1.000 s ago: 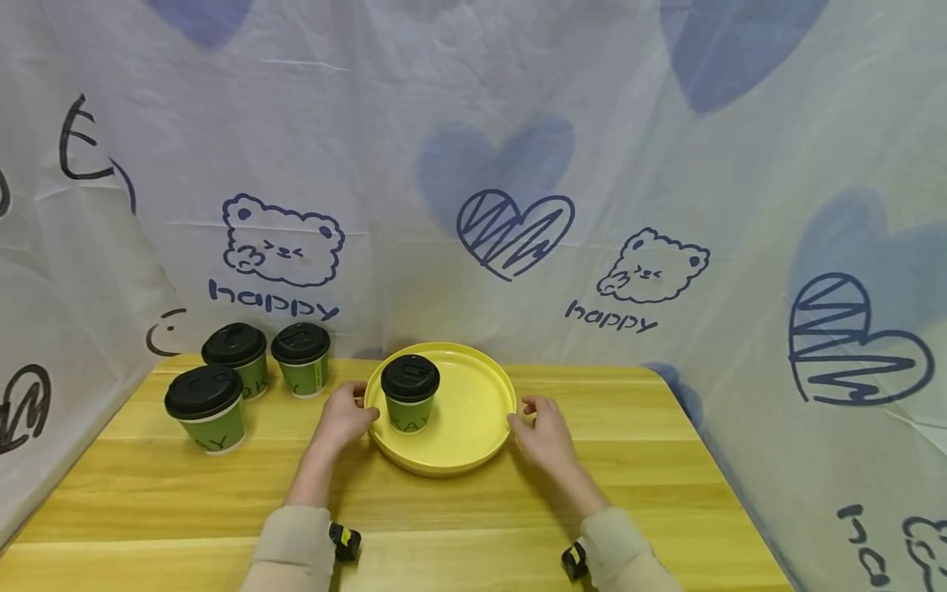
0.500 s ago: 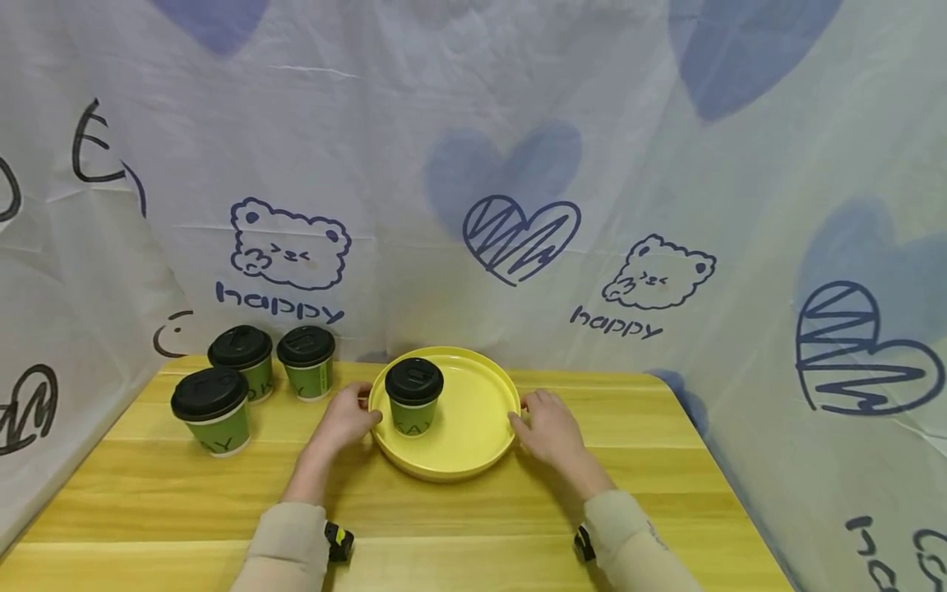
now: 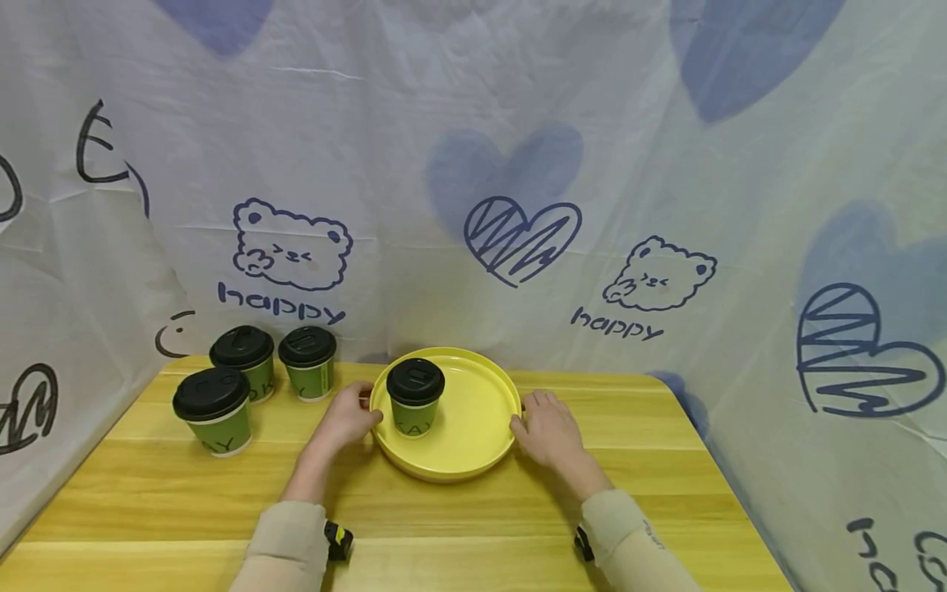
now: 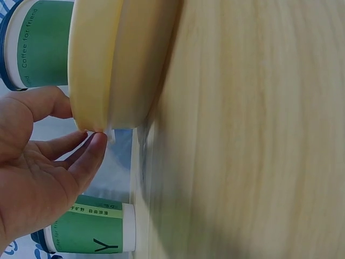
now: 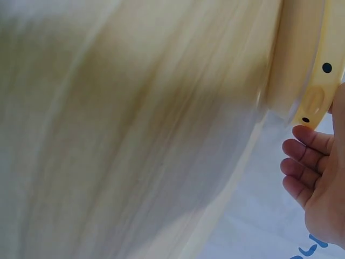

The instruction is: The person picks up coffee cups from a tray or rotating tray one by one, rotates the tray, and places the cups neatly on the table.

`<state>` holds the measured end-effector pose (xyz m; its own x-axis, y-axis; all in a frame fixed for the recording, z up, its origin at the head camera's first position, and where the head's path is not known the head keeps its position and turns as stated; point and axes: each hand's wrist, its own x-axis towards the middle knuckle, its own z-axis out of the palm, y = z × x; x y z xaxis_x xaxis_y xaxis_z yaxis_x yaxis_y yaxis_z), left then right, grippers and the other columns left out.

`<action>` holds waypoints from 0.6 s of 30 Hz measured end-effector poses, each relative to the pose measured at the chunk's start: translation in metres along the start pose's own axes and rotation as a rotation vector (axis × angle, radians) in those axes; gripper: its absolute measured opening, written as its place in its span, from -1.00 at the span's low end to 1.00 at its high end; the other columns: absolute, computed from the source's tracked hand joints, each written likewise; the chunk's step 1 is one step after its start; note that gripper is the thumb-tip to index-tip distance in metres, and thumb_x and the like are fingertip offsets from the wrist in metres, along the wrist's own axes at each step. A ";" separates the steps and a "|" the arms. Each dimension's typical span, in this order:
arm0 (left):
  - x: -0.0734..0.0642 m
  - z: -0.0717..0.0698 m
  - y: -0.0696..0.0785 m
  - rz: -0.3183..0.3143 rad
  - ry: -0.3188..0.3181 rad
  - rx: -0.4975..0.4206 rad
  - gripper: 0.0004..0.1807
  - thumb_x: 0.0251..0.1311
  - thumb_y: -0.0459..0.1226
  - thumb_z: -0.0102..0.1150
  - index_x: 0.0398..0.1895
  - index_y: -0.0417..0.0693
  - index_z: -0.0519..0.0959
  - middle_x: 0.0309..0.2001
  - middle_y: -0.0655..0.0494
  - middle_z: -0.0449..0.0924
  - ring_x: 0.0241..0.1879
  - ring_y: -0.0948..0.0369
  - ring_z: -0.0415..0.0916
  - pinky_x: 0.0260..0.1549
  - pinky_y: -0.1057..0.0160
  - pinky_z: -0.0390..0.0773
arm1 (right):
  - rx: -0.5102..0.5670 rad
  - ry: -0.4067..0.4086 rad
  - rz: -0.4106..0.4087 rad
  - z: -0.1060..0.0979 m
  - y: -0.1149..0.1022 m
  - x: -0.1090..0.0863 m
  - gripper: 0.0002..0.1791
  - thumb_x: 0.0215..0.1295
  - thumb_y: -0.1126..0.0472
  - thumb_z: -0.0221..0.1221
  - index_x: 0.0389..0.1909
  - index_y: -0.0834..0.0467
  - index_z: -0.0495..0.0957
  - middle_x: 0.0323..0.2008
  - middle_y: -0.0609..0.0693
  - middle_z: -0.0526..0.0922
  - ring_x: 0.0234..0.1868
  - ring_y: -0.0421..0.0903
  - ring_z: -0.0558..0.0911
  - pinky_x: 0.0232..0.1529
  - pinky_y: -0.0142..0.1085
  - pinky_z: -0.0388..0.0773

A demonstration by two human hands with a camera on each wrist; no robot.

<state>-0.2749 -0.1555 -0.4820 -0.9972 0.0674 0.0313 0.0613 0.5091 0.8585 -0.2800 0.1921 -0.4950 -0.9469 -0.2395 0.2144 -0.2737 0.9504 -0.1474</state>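
A round yellow tray (image 3: 473, 411) with a raised rim sits on the wooden table, and a green paper cup with a black lid (image 3: 415, 403) stands upright on its left part. At the tray's left edge, my left hand (image 3: 349, 418) pinches the rim, thumb on top and fingers against the side (image 4: 51, 145). My right hand (image 3: 549, 429) holds the opposite edge, its thumb at the rim. In the right wrist view the fingers of that hand (image 5: 307, 162) are bent, with the foremost fingertip touching the tray's side; its thumb is mostly hidden there.
Three more lidded green cups stand left of the tray: a front one (image 3: 214, 411), one behind it (image 3: 247, 362) and one nearer my left hand (image 3: 307, 363). A printed cloth (image 3: 414, 271) hangs behind the wooden table (image 3: 444, 534).
My right hand's fingers have drawn in closer to the tray's right edge. The left hand keeps its hold, and tray and cups stay put; the head view has shifted slightly.
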 end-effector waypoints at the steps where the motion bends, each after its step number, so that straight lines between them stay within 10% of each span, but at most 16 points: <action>1: 0.000 0.000 0.001 -0.001 -0.002 0.003 -0.37 0.16 -0.50 0.17 0.33 -0.61 0.34 0.23 -0.49 0.48 0.18 -0.24 0.52 0.18 -0.10 0.58 | 0.000 0.002 0.000 0.000 0.000 0.000 -0.60 0.50 0.01 0.07 0.05 0.26 0.56 0.04 0.15 0.60 0.09 0.13 0.52 0.20 0.03 0.47; 18: -0.017 -0.010 0.015 0.117 0.018 -0.077 -0.20 0.20 -0.45 0.34 0.48 -0.46 0.21 0.43 -0.46 0.27 0.36 -0.38 0.32 0.36 -0.25 0.38 | 0.007 0.015 -0.002 0.005 0.001 0.000 -0.62 0.48 0.02 0.05 0.01 0.25 0.56 -0.03 0.12 0.58 0.00 0.10 0.51 0.11 0.01 0.49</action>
<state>-0.2577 -0.1578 -0.4642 -0.9841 0.1063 0.1420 0.1743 0.4314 0.8852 -0.2811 0.1926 -0.4998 -0.9439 -0.2382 0.2289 -0.2767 0.9485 -0.1540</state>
